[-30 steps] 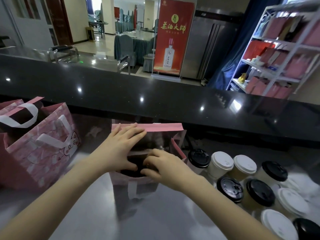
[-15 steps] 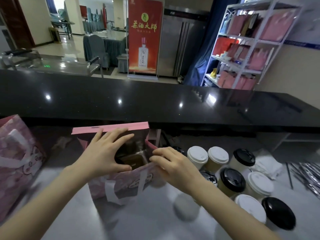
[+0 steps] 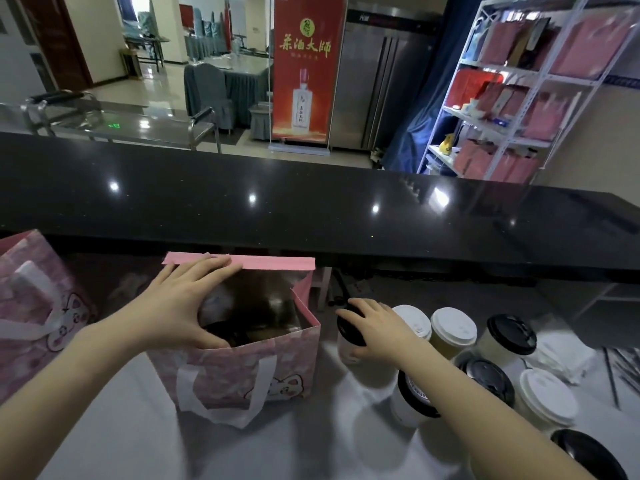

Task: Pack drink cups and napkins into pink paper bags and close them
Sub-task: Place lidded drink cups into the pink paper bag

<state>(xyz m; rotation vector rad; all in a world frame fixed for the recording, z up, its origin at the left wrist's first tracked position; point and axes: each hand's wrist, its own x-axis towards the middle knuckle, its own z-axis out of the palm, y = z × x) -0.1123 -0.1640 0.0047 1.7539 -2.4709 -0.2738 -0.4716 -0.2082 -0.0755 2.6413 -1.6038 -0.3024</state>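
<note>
Two hands in view over pale grey worktop (image 3: 114, 431). Pink patterned paper bag with white ribbon handle (image 3: 242, 372) stands upright on it, centre-left, mouth open, rear flap up. Left hand (image 3: 180, 306) spans the mouth: fingers spread wide and fairly straight against the rear flap, thumb pressed at the near rim. Dark rounded shape inside the bag; cannot tell what it is.

Right hand (image 3: 377, 330) grips black-lidded pale paper cup (image 3: 346, 344), just right of the bag, fingers curled over the lid, thumb on the cup's side. Cup upright, apart from the bag.

Cluster of black- and white-lidded cups (image 3: 453, 329) stands right of the hand. Second pink bag (image 3: 31, 306) at the left edge. Glossy black counter (image 3: 311, 209) behind.
</note>
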